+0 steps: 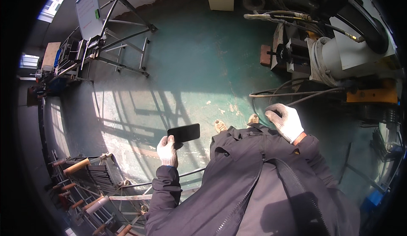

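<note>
My left hand point(168, 153), in a white knit glove, grips a black smartphone point(184, 133) by its near left end, with the thumb on top. The phone's dark face is turned up, and it is held out over the floor, left of my body. On the right, my right hand point(286, 122) wears a white glove with grey fingertips. Its fingers are curled in toward the thumb, and nothing shows in them. That hand hangs in front of my dark jacket point(237, 185), a little above my shoes point(220, 126).
A whiteboard point(88, 13) stands by metal frames point(123, 45) at the far left. Machinery with a pale cylinder point(328, 60) and black hoses point(292, 94) occupies the right. A rack of rollers point(77, 167) is at the lower left. Sunlight and shadows cross the green floor point(190, 66).
</note>
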Available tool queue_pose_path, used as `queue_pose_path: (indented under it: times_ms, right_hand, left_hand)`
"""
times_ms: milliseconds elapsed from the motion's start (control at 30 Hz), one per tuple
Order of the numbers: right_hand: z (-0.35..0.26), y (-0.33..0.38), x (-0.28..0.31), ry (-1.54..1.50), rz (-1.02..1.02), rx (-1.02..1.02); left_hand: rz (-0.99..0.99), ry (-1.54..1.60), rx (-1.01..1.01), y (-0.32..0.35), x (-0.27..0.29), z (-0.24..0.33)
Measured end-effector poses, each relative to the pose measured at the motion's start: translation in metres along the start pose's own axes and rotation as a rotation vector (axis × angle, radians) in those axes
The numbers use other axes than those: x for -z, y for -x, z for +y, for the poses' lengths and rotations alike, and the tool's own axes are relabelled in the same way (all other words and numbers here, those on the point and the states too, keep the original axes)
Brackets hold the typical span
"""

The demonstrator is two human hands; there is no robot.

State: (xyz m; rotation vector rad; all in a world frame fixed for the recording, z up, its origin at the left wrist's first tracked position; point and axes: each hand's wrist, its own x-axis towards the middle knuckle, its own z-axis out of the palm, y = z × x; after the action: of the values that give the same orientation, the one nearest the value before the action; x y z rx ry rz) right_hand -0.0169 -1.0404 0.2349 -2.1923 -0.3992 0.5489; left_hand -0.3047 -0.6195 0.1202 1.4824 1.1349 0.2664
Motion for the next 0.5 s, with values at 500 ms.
queue_pose_path:
  times_ms: [500]
  right_hand:
    - [-0.08,-0.055,-0.039,-1.057,-0.176,-0.007]
  left_hand:
    - [-0.515,0.717,-0.01,0.082,-0.144,0.182]
